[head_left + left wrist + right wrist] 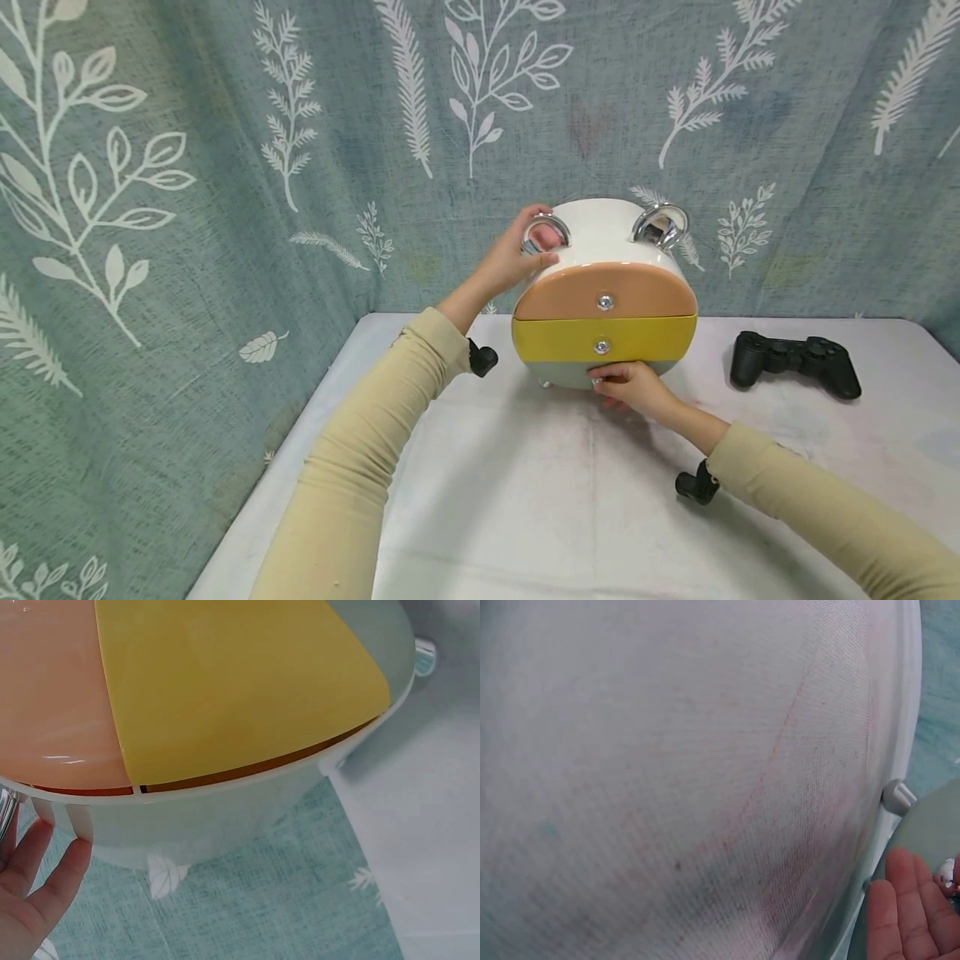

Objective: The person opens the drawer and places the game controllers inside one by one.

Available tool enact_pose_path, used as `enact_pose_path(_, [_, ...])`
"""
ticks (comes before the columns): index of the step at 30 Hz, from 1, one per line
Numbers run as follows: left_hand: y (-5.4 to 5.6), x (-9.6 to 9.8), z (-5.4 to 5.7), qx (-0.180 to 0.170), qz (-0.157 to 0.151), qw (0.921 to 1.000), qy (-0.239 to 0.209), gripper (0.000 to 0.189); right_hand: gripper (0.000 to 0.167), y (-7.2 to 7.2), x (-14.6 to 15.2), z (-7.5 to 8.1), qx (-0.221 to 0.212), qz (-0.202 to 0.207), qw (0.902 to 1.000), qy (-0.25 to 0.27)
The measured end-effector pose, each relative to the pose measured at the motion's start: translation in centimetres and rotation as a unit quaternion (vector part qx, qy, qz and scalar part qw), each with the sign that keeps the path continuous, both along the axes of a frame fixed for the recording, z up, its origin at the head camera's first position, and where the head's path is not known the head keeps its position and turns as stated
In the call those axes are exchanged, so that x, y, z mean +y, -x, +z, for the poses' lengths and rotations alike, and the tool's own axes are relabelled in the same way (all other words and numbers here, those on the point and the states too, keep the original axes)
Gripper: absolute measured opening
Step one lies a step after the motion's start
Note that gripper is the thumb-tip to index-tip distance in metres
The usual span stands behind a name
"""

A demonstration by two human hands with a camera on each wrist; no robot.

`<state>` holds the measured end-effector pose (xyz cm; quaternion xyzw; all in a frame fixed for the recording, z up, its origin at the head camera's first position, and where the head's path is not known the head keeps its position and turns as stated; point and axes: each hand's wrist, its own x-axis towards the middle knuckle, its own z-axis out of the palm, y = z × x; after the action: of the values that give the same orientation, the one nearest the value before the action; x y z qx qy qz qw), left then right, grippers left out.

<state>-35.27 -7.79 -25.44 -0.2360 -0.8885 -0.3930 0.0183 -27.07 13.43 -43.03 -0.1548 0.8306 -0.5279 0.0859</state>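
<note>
Tabletop (480, 533), drawer box (555, 340), left fingers (64, 879) gripping top, right fingers (906, 900) at knob (lowest).

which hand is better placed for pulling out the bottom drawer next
The right hand, I'd say: it's at the knob of the grey-green bottom drawer. The left hand touches the cabinet high up by a chrome handle, likely better for steadying.

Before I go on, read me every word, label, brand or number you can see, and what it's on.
None readable in any view.
Drawer box: no lettering visible on the sides shown.
Game controller: any markings are too small to read.
Curtain: patterned, no lettering visible.
</note>
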Motion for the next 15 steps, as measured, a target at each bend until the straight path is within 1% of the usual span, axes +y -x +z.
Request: enact_pose_path(15, [0.05,-0.13,-0.17,0.007,-0.001,1.0,0.0,0.063,0.029,-0.25,-0.11,-0.05,0.016,-0.003,0.9998,-0.011])
